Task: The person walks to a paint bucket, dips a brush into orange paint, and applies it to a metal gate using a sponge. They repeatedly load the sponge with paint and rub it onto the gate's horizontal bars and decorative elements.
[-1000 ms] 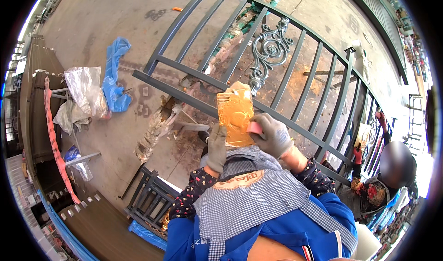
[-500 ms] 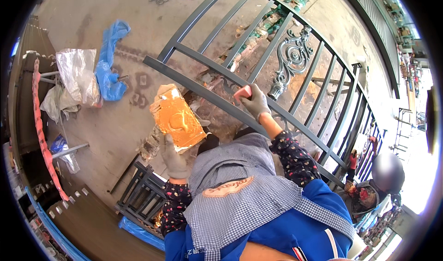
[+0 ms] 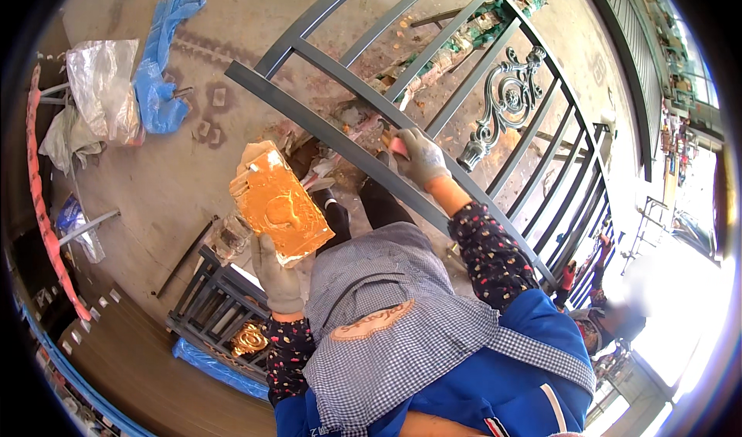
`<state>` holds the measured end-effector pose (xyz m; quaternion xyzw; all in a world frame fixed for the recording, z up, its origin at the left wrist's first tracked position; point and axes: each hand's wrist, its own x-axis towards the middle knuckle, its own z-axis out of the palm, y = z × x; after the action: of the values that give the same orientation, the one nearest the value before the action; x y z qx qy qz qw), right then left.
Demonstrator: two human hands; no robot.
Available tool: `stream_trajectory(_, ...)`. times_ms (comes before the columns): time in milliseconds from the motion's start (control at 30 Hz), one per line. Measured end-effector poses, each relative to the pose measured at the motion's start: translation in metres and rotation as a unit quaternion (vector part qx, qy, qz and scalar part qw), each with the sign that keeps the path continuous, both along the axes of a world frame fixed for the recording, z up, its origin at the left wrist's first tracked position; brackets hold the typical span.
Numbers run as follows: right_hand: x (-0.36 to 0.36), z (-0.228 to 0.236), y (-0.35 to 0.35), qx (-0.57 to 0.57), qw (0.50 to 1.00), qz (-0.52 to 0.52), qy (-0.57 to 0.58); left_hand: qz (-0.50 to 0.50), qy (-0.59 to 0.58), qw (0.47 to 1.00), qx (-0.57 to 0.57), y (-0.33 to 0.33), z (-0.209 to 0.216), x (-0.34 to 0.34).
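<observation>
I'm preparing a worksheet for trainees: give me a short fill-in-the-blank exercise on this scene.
1. The right hand grips a small block coloured ____.
2. The orange-smeared slab is held in the ____ hand.
3. Both hands wear grey ____.

Missing words: pink; left; gloves.

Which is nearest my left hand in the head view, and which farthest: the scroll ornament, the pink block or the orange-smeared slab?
1. Orange-smeared slab: held in the left hand itself.
2. Pink block: off to the right, in the right hand.
3. Scroll ornament: farther right, beyond the right hand, set between the railing's bars.
</observation>
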<state>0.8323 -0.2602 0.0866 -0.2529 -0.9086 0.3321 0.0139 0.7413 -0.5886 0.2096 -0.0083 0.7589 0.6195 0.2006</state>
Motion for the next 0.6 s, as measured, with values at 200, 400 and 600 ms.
stream_trajectory(200, 0.009, 0.028, 0.001, -0.018, 1.0, -0.016, 0.013, -0.12, 0.185, 0.959, -0.181, 0.003, -0.005, -0.003)
stream_trajectory(400, -0.013, 0.005, -0.006, -0.005, 0.998, -0.06, 0.018, -0.117, 0.24, 0.944, -0.192, 0.008, -0.009, -0.008)
stream_trajectory(600, 0.018, 0.012, -0.015, -0.021, 0.996, -0.081, -0.003, -0.132, 0.202, 0.956, -0.167, -0.002, -0.015, -0.016)
